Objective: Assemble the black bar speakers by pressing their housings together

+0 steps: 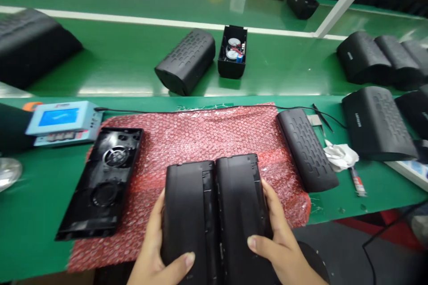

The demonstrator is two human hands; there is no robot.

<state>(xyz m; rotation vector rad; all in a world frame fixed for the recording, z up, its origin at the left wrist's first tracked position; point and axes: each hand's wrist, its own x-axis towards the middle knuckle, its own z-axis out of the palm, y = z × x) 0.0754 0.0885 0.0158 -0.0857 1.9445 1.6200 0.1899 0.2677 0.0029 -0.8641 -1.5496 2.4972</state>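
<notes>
My left hand is wrapped around a black plastic speaker housing, thumb on its upper face. Around a second black speaker housing my right hand is closed, its thumb also on top. The two housings stand side by side with their long edges nearly together, over the front of the red bubble wrap. Their lower ends run out of the picture. To the left lies an open speaker shell, showing two round openings inside. A black cover with a raised brick pattern rests on the right of the wrap.
A light-blue device with a screen sits at the left, its black cable running across the bench. Crumpled tissue and a small tube lie right. More speakers stand there. Behind are a speaker and an open housing with wiring.
</notes>
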